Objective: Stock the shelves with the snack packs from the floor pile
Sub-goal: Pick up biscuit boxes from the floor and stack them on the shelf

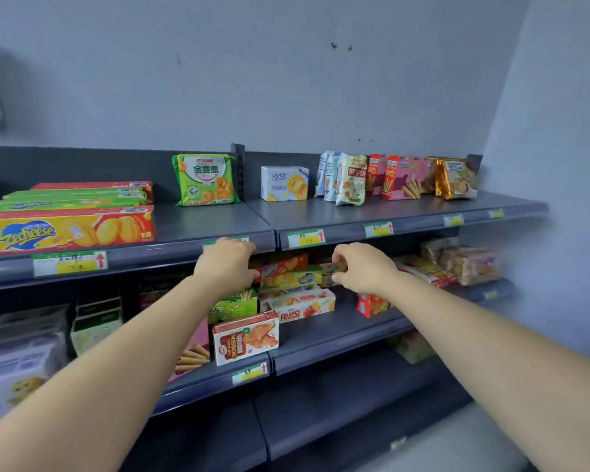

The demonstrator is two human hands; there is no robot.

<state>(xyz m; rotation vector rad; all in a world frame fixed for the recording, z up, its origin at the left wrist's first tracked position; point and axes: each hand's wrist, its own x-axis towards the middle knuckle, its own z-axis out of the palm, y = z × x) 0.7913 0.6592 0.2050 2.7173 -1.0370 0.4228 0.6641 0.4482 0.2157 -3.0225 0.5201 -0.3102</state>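
Head cam: left forearm (116, 369) and right forearm (491, 352) are nearest, reaching in from the bottom corners to the middle shelf (338, 330).

Left grip (226, 264) is closed, fingers curled over the left end of the cracker boxes (286, 271). These are a stack of long packs, a red one on top of a green-yellow one. Right grip (362, 269) is closed too, with thumb and fingertips pinching the stack's right end (which box exactly, can't tell, since the fingers cover the ends).

The stack lies flat with its long sides facing out. It sits on two white fruit-biscuit boxes (302, 303), about mid-shelf, just under the lip of the top shelf (215, 221).

Same shelf:
- green box (234, 305) below the left grip
- red-and-white wafer box (246, 337) upright at the front edge
- small red box (372, 305) under the right wrist
- clear-wrapped bars (467, 264) far right

Top shelf:
- more long boxes stacked at left, with a yellow cheese-cracker box (65, 230) in front
- green cookie bag (205, 178), white box (284, 183), pink stick-biscuit boxes (401, 178) and gold bag (455, 178), all upright near the back panel

Price tags (69, 263) sit on the shelf lips.
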